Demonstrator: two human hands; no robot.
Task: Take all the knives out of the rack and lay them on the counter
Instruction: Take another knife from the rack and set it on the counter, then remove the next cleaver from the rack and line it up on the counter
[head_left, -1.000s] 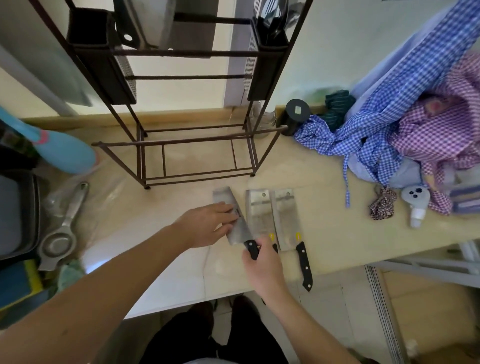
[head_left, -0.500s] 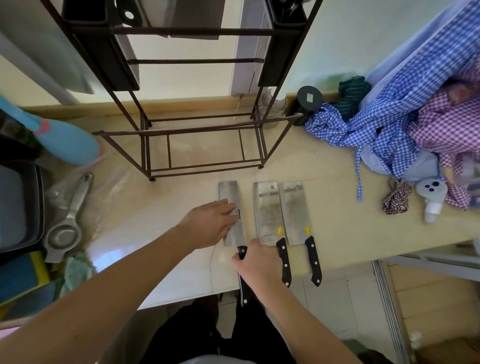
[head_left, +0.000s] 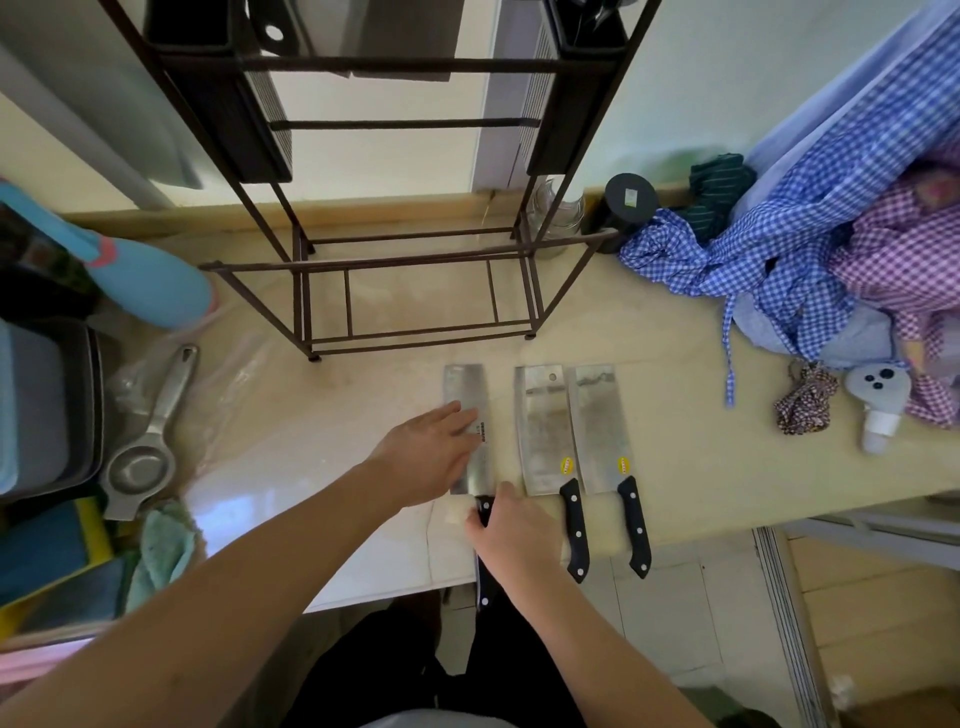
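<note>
Three cleavers lie side by side on the beige counter (head_left: 675, 415), blades pointing away, black handles over the front edge. My left hand (head_left: 431, 457) rests flat with fingers spread on the blade of the left cleaver (head_left: 465, 389). My right hand (head_left: 514, 530) covers that cleaver's black handle, fingers curled on it. The middle cleaver (head_left: 543, 431) and the right cleaver (head_left: 600, 431) lie untouched to the right. The dark metal rack (head_left: 415, 270) stands behind them; its upper part holds dark holders and a grey board at the frame's top.
A metal strainer (head_left: 145, 457) and a blue bottle (head_left: 150, 280) lie at left beside a dark tray (head_left: 52, 405). Checked blue and purple cloths (head_left: 810, 249) pile at right, with a black jar (head_left: 628, 202) and a small white bottle (head_left: 878, 405).
The left cleaver has turned from tilted to straight, parallel with the other two. My right hand slid back along its handle; my left hand stays on the blade.
</note>
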